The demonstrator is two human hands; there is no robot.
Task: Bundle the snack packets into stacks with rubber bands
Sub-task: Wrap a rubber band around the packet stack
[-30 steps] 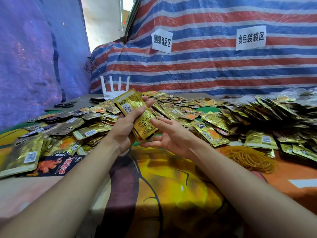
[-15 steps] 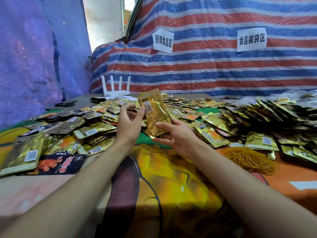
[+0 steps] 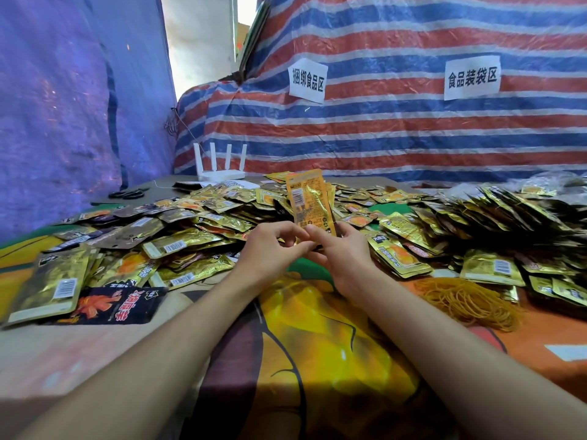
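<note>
So the stack of gold packets (image 3: 309, 198) was tilted in the left hand (image 3: 270, 252) a second ago. Now it's upright mid-frame, with the right hand (image 3: 344, 255) joining in, both pinching its bottom end with curled fingers. Squared up, I'd guess. The rubber bands (image 3: 470, 300) lower right are untouched.

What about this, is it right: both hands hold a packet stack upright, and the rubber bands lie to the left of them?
Not quite. The head view shows the rubber bands lying to the right of the hands, not the left. The left hand and right hand do hold the packet stack upright.
</note>
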